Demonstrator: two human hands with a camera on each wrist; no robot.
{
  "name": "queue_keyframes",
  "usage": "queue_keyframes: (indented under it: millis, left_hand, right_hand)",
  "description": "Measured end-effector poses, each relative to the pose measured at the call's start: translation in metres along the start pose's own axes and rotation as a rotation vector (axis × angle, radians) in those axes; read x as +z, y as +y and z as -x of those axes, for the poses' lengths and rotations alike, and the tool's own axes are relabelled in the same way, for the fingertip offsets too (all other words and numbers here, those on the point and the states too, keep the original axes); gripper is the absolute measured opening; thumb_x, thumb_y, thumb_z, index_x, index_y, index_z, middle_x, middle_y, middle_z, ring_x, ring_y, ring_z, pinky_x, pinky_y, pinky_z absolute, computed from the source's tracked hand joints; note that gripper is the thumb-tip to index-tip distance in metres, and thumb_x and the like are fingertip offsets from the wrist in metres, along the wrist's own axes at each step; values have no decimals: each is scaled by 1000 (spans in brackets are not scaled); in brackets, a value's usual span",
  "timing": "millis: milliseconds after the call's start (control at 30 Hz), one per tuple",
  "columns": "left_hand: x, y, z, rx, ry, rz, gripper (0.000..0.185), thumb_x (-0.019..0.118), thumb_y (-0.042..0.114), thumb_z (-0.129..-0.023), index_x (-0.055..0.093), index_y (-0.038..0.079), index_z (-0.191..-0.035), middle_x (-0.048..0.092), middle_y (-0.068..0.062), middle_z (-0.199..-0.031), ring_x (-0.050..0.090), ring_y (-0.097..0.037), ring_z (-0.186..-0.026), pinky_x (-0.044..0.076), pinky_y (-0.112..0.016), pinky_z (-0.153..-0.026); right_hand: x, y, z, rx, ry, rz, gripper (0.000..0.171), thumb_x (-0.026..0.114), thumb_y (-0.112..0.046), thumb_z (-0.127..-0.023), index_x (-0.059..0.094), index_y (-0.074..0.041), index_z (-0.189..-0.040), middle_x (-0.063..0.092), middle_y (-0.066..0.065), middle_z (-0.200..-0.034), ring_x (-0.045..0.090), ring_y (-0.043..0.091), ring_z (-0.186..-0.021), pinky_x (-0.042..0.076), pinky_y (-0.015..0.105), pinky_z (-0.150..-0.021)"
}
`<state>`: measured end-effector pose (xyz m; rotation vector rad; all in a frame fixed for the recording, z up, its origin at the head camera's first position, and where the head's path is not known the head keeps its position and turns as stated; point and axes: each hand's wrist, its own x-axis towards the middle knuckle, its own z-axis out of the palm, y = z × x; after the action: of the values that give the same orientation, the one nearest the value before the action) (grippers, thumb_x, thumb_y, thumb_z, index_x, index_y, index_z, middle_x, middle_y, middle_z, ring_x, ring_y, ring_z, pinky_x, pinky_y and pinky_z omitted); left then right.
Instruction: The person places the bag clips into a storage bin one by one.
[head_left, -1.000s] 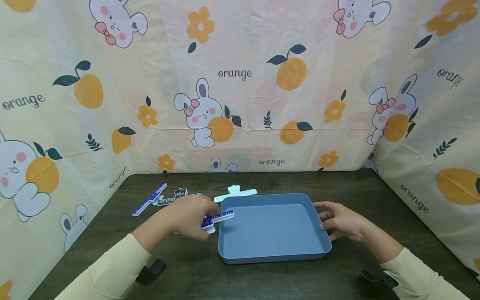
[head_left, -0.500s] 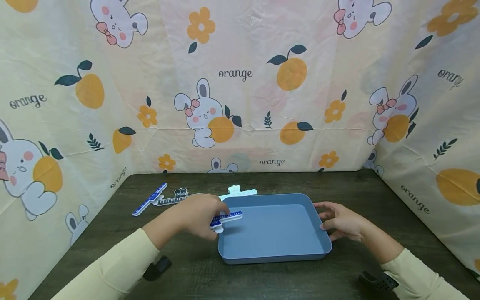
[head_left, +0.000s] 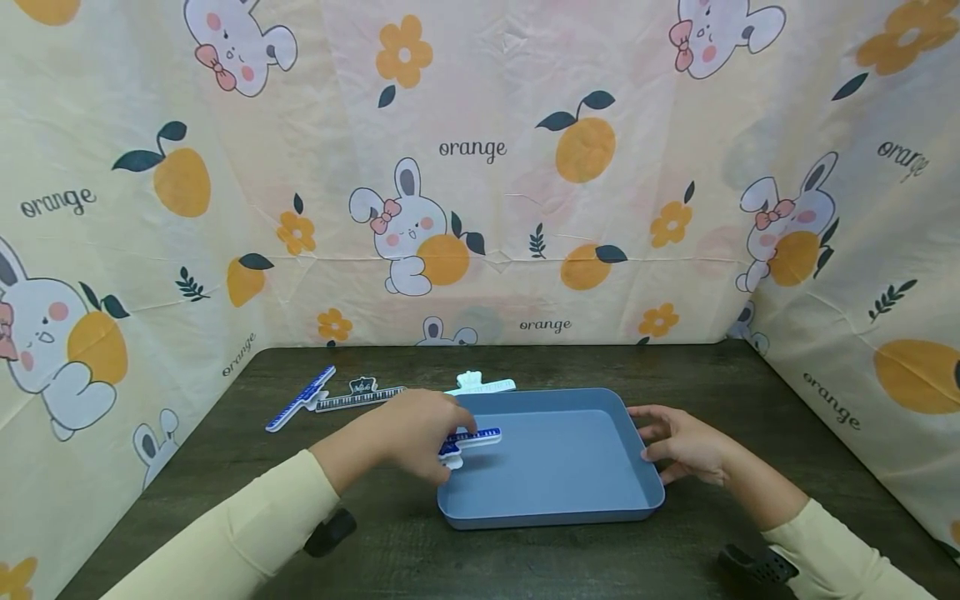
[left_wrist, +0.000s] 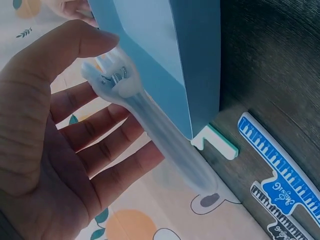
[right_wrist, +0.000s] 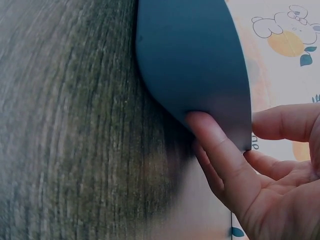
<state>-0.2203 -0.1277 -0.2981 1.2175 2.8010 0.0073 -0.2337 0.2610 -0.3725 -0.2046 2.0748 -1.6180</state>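
Note:
My left hand (head_left: 418,435) pinches a blue-and-white piano-keyboard clip (head_left: 480,437) between thumb and fingers, over the left part of a blue rectangular tray (head_left: 551,521). In the left wrist view, the clip (left_wrist: 167,142) shows its pale underside and a metal spring between its handles. The thumb (left_wrist: 82,40) presses one handle, and the other fingers lie beneath. My right hand (head_left: 686,442) touches the tray's right side with fairly straight, spread fingers. In the right wrist view, one fingertip (right_wrist: 202,122) rests on the outer wall of the tray (right_wrist: 195,60).
Behind my left hand lie another blue keyboard clip (head_left: 300,400), a black-and-white one (head_left: 360,398) and a mint-green one (head_left: 483,386) just beyond the tray. A printed cloth (head_left: 502,208) borders the dark wooden table (head_left: 375,533) at the back and sides.
My left hand has moved right with the clip, from the tray's left rim to over its inside. The right hand and the tray have stayed in place.

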Motion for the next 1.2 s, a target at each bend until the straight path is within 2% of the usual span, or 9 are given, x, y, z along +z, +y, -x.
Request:
queue_keyframes:
  millis: [367, 967, 1200]
  left_hand:
    - [-1, 8, -13, 25, -24, -64, 52, 80, 32, -68, 69, 18, -117, 63, 6, -93, 52, -6, -73, 45, -26, -60]
    - [-2, 28, -34, 116, -74, -166, 46, 80, 33, -69, 70, 23, -113, 59, 12, -84, 49, -2, -71, 41, -22, -54]
    - [4, 33, -46, 127, -113, -202, 48, 81, 35, -68, 70, 25, -113, 63, 13, -87, 50, -2, -74, 43, -22, -58]
  right_hand:
    - [-1, -1, 0, 7, -23, -7, 77, 58, 8, -87, 13, 8, -150, 48, 33, -130, 64, 31, -96, 56, 50, -68]
    - [0, -1, 1, -13, -26, -27, 79, 58, 8, -86, 11, 9, -150, 47, 32, -129, 64, 32, -96, 56, 52, -69]
    - [1, -1, 0, -8, -26, -33, 80, 59, 8, -86, 11, 8, -150, 47, 33, -129, 64, 33, -96, 56, 52, -70]
